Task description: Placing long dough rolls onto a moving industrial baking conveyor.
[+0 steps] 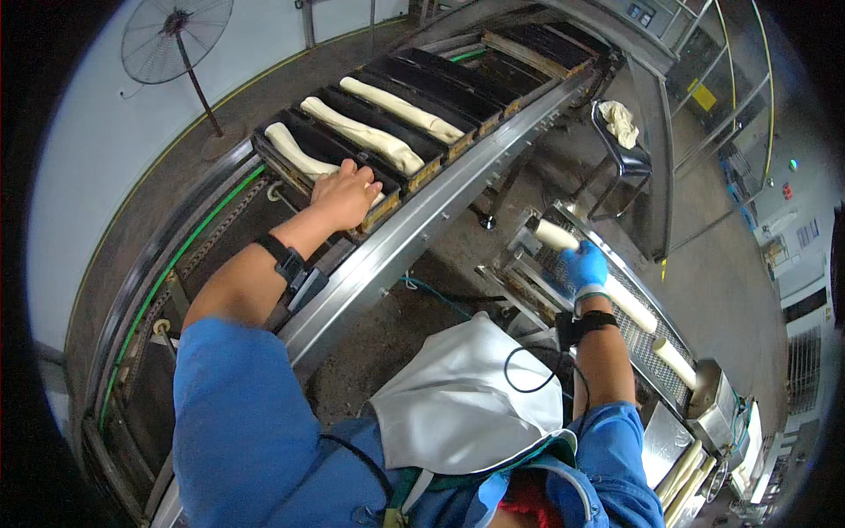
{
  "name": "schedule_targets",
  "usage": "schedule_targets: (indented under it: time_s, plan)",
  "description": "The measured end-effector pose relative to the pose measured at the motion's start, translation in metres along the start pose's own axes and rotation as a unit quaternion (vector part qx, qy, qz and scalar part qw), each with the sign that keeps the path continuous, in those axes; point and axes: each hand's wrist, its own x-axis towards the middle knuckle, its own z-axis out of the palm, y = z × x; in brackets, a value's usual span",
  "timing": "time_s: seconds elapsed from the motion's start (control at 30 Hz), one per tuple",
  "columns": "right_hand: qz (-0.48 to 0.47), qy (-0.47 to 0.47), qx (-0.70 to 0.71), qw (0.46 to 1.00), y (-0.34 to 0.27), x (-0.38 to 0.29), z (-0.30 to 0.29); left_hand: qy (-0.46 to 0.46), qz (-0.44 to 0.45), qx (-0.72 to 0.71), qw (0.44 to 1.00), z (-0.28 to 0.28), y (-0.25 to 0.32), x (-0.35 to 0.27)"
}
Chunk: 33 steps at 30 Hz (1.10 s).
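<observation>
My bare left hand (pixel 348 195) rests palm down over the near end of a pale dough log (pixel 290 150) lying in the nearest dark baking pan (pixel 280 162). The fingers lie on the dough, and the hand hides that end. In the pans beyond lie two more dough logs, one (pixel 360 134) beside it and another (pixel 399 109) farther on. On a mesh conveyor (pixel 643 353), my right hand (pixel 585 267), in a blue glove, is closed around a dough log (pixel 558 234). Dough (pixel 630 303) also shows past the glove; whether it is the same piece is hidden.
A steel rail (pixel 422 221) edges the pan conveyor; a chain (pixel 218 228) runs inside. Another dough log (pixel 675 362) lies down the mesh belt, by a steel box (pixel 709 396). A black chair (pixel 624 158) holds a crumpled cloth (pixel 618 123). A pedestal fan (pixel 177 26) stands back left.
</observation>
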Motion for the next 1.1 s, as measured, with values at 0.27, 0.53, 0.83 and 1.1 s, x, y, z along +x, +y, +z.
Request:
schedule_targets:
  time_s: [0.27, 0.53, 0.83, 1.1]
  plan:
    - [-0.098, 0.041, 0.579, 0.809, -0.107, 0.073, -0.186, 0.0, -0.008, -0.026, 1.0, -0.024, -0.008, -0.024]
    - [-0.388, -0.152, 0.686, 0.596, -0.165, 0.113, -0.216, -0.006, 0.032, -0.042, 0.999, -0.025, 0.006, 0.001]
    - [-0.126, -0.138, 0.371, 0.91, 0.143, 0.203, -0.123, -0.027, -0.109, -0.335, 0.936, -0.055, 0.011, 0.019]
    - [-0.008, -0.031, -0.286, 0.958, 0.181, 0.134, -0.108, 0.002, -0.114, -0.331, 0.937, -0.067, 0.028, 0.054]
